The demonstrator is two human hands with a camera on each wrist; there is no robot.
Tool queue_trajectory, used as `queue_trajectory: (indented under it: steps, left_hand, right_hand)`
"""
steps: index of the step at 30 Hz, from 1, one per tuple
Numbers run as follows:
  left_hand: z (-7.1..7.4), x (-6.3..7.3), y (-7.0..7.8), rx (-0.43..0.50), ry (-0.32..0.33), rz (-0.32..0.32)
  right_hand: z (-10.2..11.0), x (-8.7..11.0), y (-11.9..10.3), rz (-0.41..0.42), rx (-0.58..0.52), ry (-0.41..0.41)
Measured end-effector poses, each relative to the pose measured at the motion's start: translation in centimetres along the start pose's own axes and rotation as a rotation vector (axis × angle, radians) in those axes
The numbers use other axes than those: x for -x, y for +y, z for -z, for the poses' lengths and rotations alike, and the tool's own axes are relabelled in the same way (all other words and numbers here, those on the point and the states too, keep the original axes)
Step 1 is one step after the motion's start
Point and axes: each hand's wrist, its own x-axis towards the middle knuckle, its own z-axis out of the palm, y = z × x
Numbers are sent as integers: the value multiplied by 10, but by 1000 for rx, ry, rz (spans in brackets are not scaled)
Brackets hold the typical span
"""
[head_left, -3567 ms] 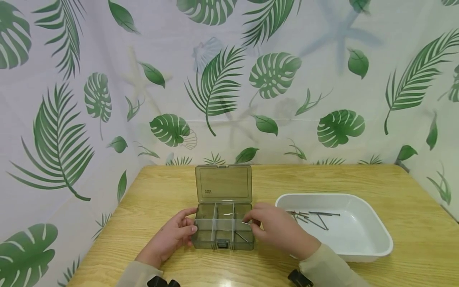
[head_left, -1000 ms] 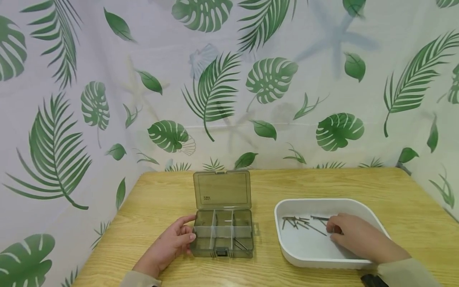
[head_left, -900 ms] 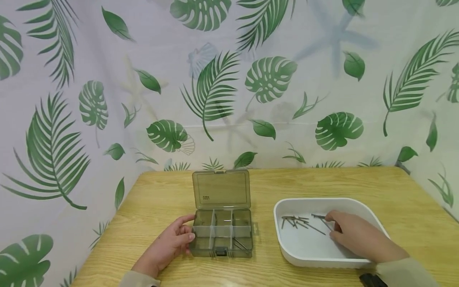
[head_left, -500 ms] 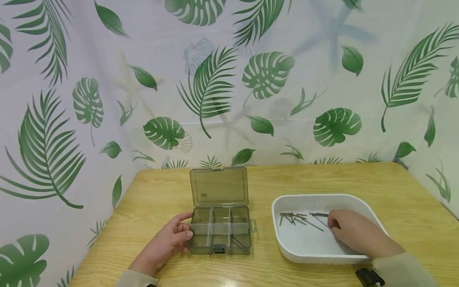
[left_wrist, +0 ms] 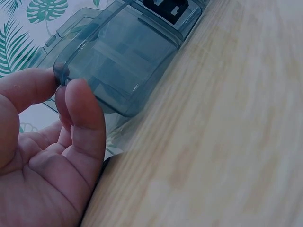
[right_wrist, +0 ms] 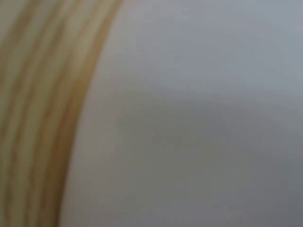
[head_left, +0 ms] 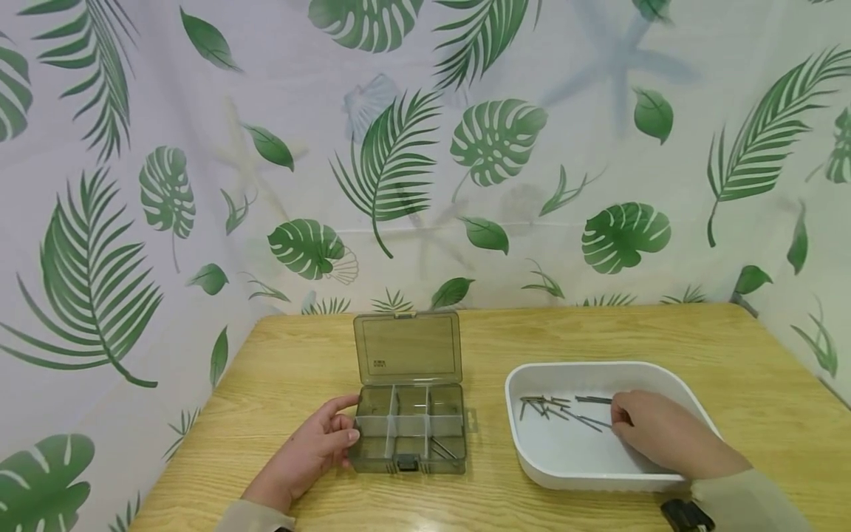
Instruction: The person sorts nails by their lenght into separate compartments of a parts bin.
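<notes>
In the head view my left hand [head_left: 315, 447] holds the left edge of a smoky clear compartment box [head_left: 408, 467], its lid [head_left: 408, 347] raised at the back. Thumb and fingers pinch the box's corner in the left wrist view. Thin metal nails [head_left: 443, 448] lie in the front right compartment. My right hand [head_left: 668, 432] reaches into a white tray [head_left: 598, 480], its curled fingertips on the end of a long grey nail [head_left: 595, 423]. The fingertips' far side is hidden. Only blurred white and wood grain show in the right wrist view.
Several brownish nails [head_left: 545, 406] lie at the tray's left, and dark ones [head_left: 592, 400] lie behind the right fingertips. A wooden table [head_left: 479, 510] carries box and tray. A leaf-patterned cloth [head_left: 412, 162] hangs behind and at the sides.
My right hand has gone from the box to the tray, where the long nail at its fingertips has swung round toward the front. My left hand stays on the box.
</notes>
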Motion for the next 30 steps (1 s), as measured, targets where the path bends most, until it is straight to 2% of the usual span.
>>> queue_trajectory:
  steps: [7, 14, 20, 30]
  left_hand:
    - [2, 0, 1, 3, 5, 3]
    - [5, 2, 0, -11, 7, -8]
    - [5, 3, -1, -13, 1, -7]
    - [3, 0, -1, -6, -1, -27]
  right_hand:
    - [3, 0, -2, -38, 23, -17]
    - [-1, 3, -8, 9, 14, 36]
    - [4, 5, -17, -20, -57, 44]
    - [24, 15, -44, 156, -128, 161]
